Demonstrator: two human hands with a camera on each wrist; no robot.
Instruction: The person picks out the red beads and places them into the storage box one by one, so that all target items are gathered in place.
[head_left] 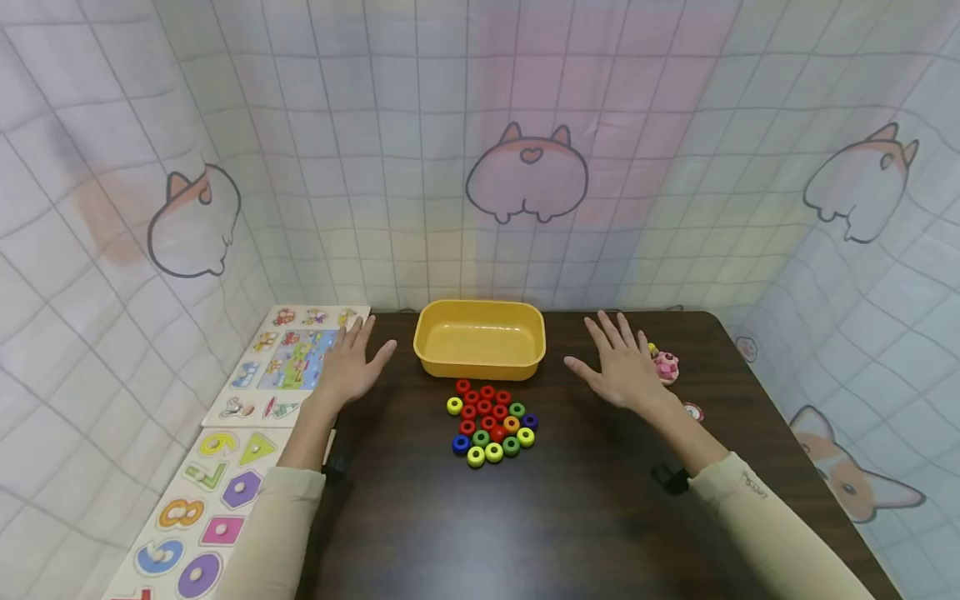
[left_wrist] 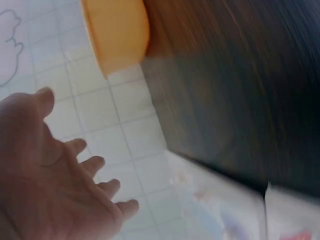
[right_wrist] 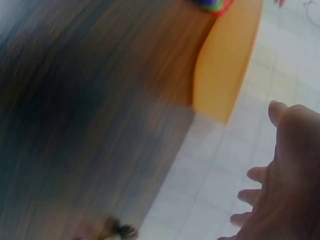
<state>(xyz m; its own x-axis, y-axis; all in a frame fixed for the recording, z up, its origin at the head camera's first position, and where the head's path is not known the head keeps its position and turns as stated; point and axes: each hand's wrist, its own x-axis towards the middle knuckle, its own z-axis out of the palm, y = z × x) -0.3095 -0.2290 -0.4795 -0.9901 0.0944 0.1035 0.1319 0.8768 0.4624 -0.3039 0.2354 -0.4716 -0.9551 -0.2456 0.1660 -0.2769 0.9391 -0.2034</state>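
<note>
My left hand (head_left: 351, 367) is held with spread, straight fingers left of a yellow plastic tub (head_left: 480, 372), overlapping the picture puzzle board in the head view. On the other side of the tub, my right hand (head_left: 621, 367) is likewise spread, with nothing in it. In front of the tub lies a cluster of ring-shaped beads in red, green, blue, orange and yellow, among them a yellow bead (head_left: 454, 406) and a blue bead (head_left: 461, 444). The inside of the tub shows no beads. Both wrist views show each hand (left_wrist: 60, 180) apart from the tub's wall (right_wrist: 220, 75).
At the left edge lie a picture puzzle board (head_left: 247, 408) and a number-and-shape board (head_left: 187, 475). Small pink toy figures (head_left: 666, 367) and a small round piece (head_left: 694, 412) lie on the dark table (head_left: 480, 533) by the right arm. A patterned cloth (head_left: 375, 208) surrounds the table.
</note>
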